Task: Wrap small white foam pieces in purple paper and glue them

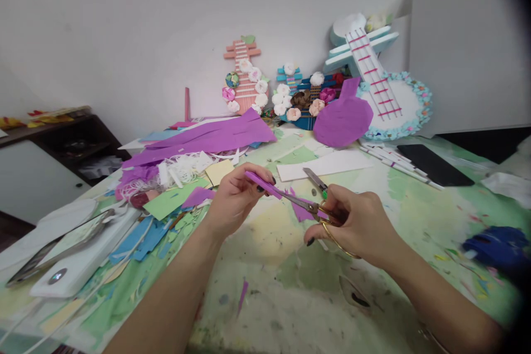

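My left hand [240, 193] pinches a narrow folded strip of purple crepe paper [263, 185] between thumb and fingers. In my right hand [352, 221] is a pair of scissors [309, 206] with gold handles, its blades pointing left at the strip's near end. Whether the blades have bitten into the paper is hard to see. Below the scissors lies a cut purple scrap [299, 207], partly hidden by them. A utility knife [315, 178] with its blade out rests just beyond my right hand. A thin purple sliver [243, 296] lies on the table in front of me.
Behind are a purple paper guitar shape [344, 116], flower-trimmed guitars [246, 83] and a large white-and-blue one [385, 99]. Purple crepe sheets [207, 135], white string [178, 170] and paper scraps crowd the left, beside a white power bank [83, 254]. A black phone [435, 165] lies right.
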{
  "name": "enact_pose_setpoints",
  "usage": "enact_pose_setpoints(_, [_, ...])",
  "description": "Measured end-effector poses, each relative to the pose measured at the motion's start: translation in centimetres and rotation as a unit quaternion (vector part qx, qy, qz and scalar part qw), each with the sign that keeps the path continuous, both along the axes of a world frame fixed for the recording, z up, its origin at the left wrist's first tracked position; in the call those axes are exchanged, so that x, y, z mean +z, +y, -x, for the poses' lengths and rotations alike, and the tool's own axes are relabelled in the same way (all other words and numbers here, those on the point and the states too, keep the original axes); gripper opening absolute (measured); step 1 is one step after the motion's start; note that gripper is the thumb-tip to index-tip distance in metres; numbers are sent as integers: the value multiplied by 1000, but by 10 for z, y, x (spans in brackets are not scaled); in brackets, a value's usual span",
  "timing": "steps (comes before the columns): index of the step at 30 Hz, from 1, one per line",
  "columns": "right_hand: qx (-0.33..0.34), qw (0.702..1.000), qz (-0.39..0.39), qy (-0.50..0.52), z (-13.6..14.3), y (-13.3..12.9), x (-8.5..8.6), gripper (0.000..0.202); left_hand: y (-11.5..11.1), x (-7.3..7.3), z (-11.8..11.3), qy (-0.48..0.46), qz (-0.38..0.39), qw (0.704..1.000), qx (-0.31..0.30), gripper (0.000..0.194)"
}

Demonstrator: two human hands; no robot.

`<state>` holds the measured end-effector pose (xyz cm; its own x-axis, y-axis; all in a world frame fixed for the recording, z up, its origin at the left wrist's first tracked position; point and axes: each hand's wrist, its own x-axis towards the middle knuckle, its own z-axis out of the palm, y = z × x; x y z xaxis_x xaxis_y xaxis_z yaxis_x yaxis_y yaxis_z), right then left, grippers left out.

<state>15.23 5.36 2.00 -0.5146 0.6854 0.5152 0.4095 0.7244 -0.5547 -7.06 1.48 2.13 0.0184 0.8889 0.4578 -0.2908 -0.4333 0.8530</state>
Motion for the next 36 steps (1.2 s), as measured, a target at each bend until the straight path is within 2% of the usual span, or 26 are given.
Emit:
enact_pose_setpoints(9, [-13, 1000, -5, -12, 1, -1, 2, 59, 0, 0, 0, 23, 5, 999, 30, 10])
enact_pose_setpoints(14, [-32, 999, -32, -13, 1, -1, 2, 60, -1, 2, -4, 20, 30, 998, 47, 24])
enact_pose_setpoints(23, [-73, 991, -113, -23, 1, 3, -6, 62, -1, 3, -7, -31, 65, 995, 71, 37])
enact_pose_setpoints(36, [-91, 983, -144, -75, -1, -2, -5, 60, 0, 0, -7, -33, 56, 995, 73, 27])
